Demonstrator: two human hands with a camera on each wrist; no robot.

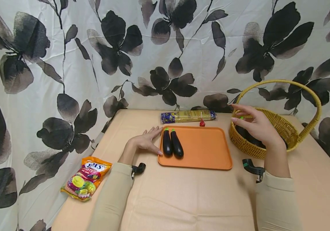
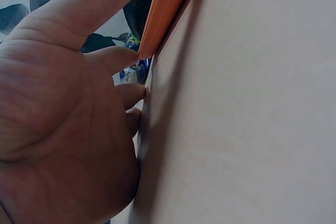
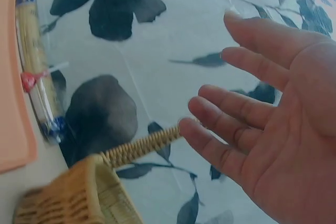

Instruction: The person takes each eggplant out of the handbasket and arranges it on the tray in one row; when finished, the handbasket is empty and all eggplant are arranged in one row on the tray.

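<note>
Two dark eggplants with green tips lie side by side on the left part of an orange tray. My left hand rests at the tray's left edge, thumb and fingers spread and touching its rim. Over the near left side of a wicker basket hovers my right hand, its fingers extended and nothing held in the right wrist view. Inside the basket, partly hidden by that hand, lie dark, glossy things; a green tip shows beside the fingers.
Behind the tray lies a long clear pack of pasta, with a red-wrapped lollipop by it. An orange candy bag is left of my left forearm. The basket's tall handle arches up at the right. A floral curtain hangs behind.
</note>
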